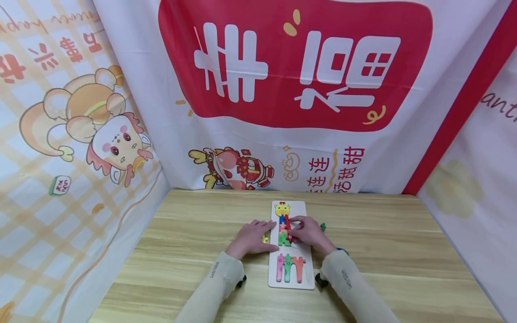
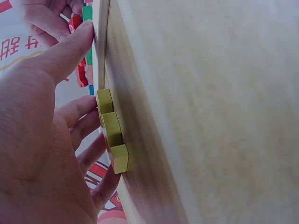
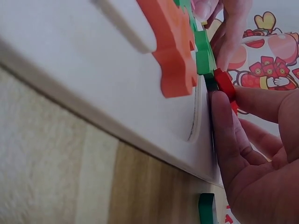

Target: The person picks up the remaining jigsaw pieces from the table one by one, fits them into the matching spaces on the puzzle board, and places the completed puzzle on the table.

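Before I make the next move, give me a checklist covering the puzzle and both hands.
1. Board flat on the table: ok.
2. Left hand at the board's left edge: ok.
3. Right hand's grip on the red piece: ok, pinched between thumb and finger.
4. Red piece fully seated: cannot tell, the fingers cover part of it.
5. Yellow piece on the board: not ok, beside its left edge.
6. Loose green piece on the board: not ok, off to its right.

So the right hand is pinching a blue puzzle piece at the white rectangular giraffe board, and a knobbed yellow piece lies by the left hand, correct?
Not quite: the right hand is pinching a red puzzle piece at the board, as the right wrist view shows. The rest stands.
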Demonstrator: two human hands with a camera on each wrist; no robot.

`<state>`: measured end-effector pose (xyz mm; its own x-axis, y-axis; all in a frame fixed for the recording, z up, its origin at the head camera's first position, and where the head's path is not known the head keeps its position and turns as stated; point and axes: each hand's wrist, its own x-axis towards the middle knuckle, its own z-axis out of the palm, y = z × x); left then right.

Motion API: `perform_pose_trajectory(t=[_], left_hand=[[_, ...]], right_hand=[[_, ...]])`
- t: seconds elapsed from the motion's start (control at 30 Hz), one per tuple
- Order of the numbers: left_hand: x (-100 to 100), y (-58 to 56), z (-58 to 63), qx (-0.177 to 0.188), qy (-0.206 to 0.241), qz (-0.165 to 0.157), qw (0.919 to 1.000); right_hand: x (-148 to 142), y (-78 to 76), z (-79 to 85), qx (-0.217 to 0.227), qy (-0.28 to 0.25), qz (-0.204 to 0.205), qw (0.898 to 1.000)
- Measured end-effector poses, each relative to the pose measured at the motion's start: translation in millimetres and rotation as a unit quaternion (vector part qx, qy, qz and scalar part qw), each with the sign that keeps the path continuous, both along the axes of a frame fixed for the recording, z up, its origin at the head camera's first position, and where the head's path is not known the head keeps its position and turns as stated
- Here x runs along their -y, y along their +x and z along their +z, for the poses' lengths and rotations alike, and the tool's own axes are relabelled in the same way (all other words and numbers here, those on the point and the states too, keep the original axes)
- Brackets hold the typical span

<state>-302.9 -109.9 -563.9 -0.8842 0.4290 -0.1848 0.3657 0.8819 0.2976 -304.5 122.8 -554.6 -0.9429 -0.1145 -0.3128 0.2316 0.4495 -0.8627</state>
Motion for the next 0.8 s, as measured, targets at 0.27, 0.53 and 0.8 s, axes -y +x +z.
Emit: perform_pose_trajectory(t=[0.27,0.53,0.8], left_hand=[[0.9,-0.2,-0.7,-0.001,0.003,0.001,1.0],[0.6,1.4,-0.4,-0.003,0.003,0.001,1.0],[0.4,2.4,0.2,-0.004,0.004,0.002,1.0]], right_hand=[[5.5,1.8,0.8,-0.004,0.011,-0.009,1.0],[5.8,1.4,0.9,0.0,0.02,-0.01,1.0],[4.1,1.8,-0.6,-0.003,0.032,-0.004,0.999]])
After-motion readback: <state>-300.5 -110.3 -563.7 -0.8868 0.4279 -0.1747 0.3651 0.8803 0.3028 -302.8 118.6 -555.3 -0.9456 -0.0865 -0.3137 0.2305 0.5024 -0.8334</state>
